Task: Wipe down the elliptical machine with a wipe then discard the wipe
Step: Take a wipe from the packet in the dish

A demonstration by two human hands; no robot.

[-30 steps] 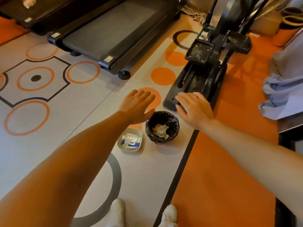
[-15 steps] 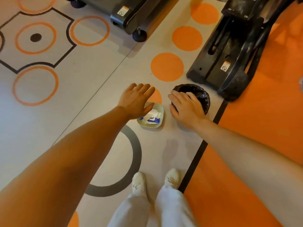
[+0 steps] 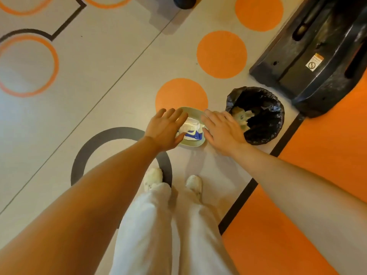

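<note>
Pale-green, the shallow rounded-square dish (image 3: 191, 144) is sitting on the patterned floor, holding a crumpled white-and-blue wipe packet (image 3: 191, 130). Both hands are hovering over it with fingers straight and spread, gripping nothing: the left hand (image 3: 165, 129) is covering the dish's left edge, the right hand (image 3: 222, 130) its right edge, so the packet is lying in the gap between the two sets of fingers. Just beyond the right fingertips a small round bin lined with a black plastic bag (image 3: 258, 116) is standing, crumpled paper showing inside. Farther past it the black plastic base of the elliptical machine (image 3: 309, 62) is resting on the orange floor.

The step in hand appears to be taking a wipe. One hand would do well steadying the packet or dish while the other pinches a single sheet, so that the light dish is not dragged along.

The packet's long axis is running from the left thumb toward the right fingertips, slightly tilted; its blue printed end is pointing toward the right hand.
</note>
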